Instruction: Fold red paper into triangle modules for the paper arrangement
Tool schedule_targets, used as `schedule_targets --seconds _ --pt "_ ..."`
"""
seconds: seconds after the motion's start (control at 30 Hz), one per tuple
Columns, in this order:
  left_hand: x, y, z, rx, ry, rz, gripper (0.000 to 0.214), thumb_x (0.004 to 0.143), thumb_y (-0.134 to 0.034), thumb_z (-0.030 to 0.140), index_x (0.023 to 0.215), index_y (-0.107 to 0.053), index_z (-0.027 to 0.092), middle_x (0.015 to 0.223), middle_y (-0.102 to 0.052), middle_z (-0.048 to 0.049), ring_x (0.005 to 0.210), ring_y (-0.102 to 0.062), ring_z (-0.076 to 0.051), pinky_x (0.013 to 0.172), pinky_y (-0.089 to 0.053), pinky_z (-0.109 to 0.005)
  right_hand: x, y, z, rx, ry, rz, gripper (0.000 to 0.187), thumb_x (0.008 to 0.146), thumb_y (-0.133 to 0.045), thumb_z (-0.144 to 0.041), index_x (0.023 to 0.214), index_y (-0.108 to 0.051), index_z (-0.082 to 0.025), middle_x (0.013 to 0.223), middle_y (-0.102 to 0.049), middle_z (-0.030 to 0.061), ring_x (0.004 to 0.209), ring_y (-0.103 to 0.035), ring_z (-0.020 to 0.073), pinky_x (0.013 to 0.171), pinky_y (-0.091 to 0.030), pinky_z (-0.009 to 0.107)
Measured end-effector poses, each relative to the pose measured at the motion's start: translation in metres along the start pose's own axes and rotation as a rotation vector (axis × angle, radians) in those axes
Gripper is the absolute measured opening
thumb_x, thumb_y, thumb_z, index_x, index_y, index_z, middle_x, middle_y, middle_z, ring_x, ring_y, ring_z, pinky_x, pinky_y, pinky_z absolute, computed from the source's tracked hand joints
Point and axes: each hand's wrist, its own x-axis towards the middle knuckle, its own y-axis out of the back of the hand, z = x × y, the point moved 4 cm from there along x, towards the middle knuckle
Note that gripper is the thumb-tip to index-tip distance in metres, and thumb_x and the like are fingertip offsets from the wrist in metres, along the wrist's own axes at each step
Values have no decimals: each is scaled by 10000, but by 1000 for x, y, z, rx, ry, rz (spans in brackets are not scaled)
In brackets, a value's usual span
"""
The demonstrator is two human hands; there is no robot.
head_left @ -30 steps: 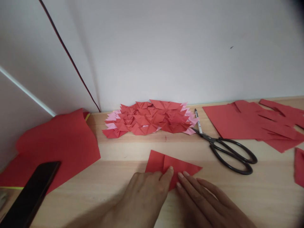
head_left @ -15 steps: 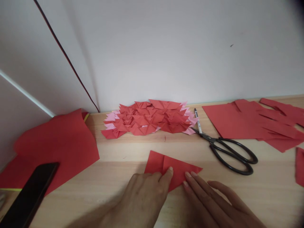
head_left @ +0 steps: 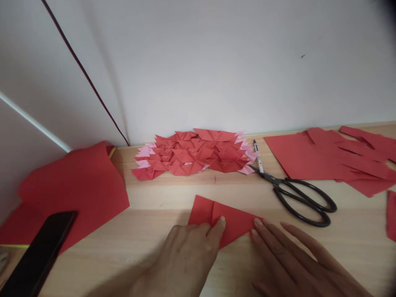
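A folded piece of red paper lies flat on the wooden table in front of me. My left hand rests on its near left part, the forefinger pressing down on the paper and the other fingers curled under. My right hand lies flat with its fingers stretched out, the fingertips at the paper's right corner. Neither hand lifts anything.
A heap of small folded red and pink paper pieces lies against the wall. Black scissors and a pen lie to the right, cut red paper sheets beyond them. A large red sheet and a black phone are on the left.
My right hand has slid to the right along the paper's lower edge, from near its middle to its right corner. The left hand has stayed put.
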Motion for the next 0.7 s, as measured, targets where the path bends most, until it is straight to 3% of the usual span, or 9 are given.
schedule_targets --seconds 0.3,0.43,0.53,0.7 --pt "1 1 1 -8 3 28 594 861 -350 54 1425 -383 237 941 -676 -71 821 -643 -251 667 -482 -341 -9 -3 9 -13 57 -47 368 922 -438 -370 1091 -641 -116 1080 -714 149 1010 -652 292 902 -419 471" --pt "0 -4 2 -13 -5 85 550 880 -351 90 1412 -399 219 937 -673 -72 824 -633 -235 688 -475 -332 -7 -3 4 64 -5 -48 361 931 -415 -348 1114 -640 -132 1154 -686 135 1073 -618 290 873 -438 441" --pt "-1 -6 2 -19 -2 148 519 890 -343 105 1389 -428 217 908 -675 -67 801 -627 -218 693 -465 -316 -3 -1 3 155 -149 5 340 936 -351 -218 1119 -636 -185 1163 -689 75 1126 -586 282 900 -431 463" --pt "-1 -2 3 -25 -13 133 499 914 -297 104 1386 -433 193 923 -680 -75 795 -631 -217 692 -465 -319 8 1 -9 112 60 -2 401 870 -419 -213 1225 -590 -140 1265 -636 68 1144 -573 205 874 -479 347"
